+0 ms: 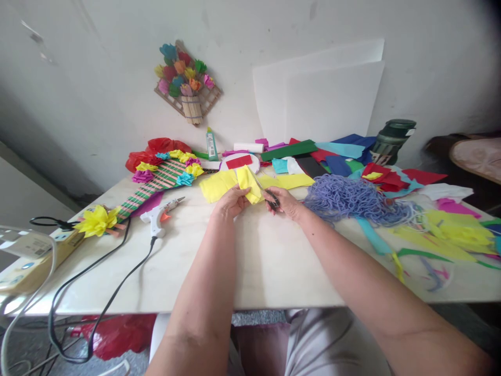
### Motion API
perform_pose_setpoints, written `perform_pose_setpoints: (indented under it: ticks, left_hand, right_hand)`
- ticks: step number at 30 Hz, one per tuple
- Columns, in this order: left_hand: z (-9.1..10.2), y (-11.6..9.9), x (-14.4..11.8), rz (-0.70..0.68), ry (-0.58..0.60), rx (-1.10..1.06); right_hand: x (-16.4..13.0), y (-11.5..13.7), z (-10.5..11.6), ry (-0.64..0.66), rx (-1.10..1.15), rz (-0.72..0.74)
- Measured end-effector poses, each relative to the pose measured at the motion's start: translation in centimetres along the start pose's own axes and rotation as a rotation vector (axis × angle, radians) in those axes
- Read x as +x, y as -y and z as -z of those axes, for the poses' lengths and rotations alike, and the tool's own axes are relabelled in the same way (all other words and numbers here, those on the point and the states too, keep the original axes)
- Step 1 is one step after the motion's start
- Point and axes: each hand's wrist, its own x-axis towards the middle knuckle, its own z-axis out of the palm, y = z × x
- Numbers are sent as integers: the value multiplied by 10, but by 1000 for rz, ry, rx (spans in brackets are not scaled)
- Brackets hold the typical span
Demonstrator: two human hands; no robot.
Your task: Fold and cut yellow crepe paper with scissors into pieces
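Pale wall [227, 31] backs a white table [188, 266], with a stick basket of colourful paper flowers [186, 83] mounted on it. Near the middle of the table, the left hand [234, 201] pinches folded yellow crepe paper [249, 181], while the right hand [285, 204] grips black-handled scissors [272, 199], their blades right at the paper's edge; whether they are cutting into it I cannot tell. Left of the hands lies a glue gun [156, 218], near a green woven panel [146, 192] trimmed with paper blossoms. Tangled purple yarn [344, 198] sits just beside the right hand.
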Motion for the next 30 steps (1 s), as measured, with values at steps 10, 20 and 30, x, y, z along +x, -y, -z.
perform_pose_setpoints:
  ticks: [10,20,30]
  left_hand:
    - [0,1,-1,-3,30,2]
    - [1,1,0,-10,19,-17]
    - [-1,-1,-1,-10,-39,-33]
  right_hand:
    - [5,-9,0,1,15,21]
    - [9,-14,1,-18,-19,82]
    - [13,-15,-2,-71,-30,100]
